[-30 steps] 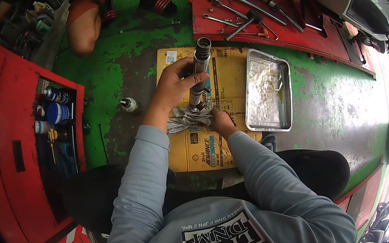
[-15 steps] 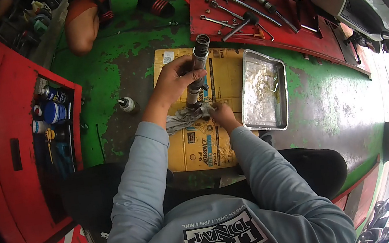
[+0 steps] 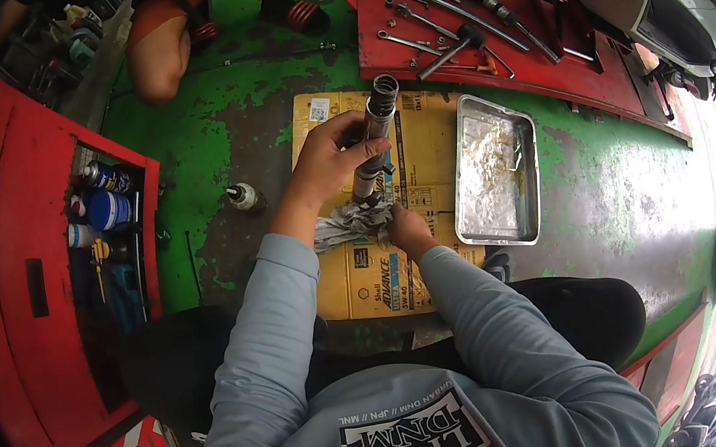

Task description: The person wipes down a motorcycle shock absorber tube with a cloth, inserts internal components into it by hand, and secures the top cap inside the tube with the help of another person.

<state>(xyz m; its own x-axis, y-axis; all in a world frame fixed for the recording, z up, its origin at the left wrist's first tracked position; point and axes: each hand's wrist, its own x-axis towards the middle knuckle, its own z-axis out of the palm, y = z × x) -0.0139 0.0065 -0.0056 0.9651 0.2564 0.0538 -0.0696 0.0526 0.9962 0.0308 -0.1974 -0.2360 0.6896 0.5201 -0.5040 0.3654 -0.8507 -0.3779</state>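
Note:
My left hand (image 3: 329, 163) is wrapped round the middle of a motorcycle fork leg (image 3: 379, 109), a metal tube with a coil spring (image 3: 385, 86) showing at its upper end. The fork leg stands nearly upright, leaning slightly, above a flattened yellow cardboard sheet (image 3: 351, 270). Round its lower end lies a crumpled grey-white rag (image 3: 342, 228). My right hand (image 3: 411, 230) is closed on the rag beside that lower end, its fingertips partly hidden.
A metal tray (image 3: 497, 169) with a wet-looking bottom lies right of the cardboard. A small bottle (image 3: 244, 195) stands to the left. Several tools lie on a red platform (image 3: 405, 38) ahead. A red cabinet (image 3: 20, 225) is at left; another person's knee (image 3: 162, 68) is at far left.
My right hand has moved a little toward me with the rag, which looks more bunched up. My left hand keeps its hold on the fork leg. The view has shifted slightly.

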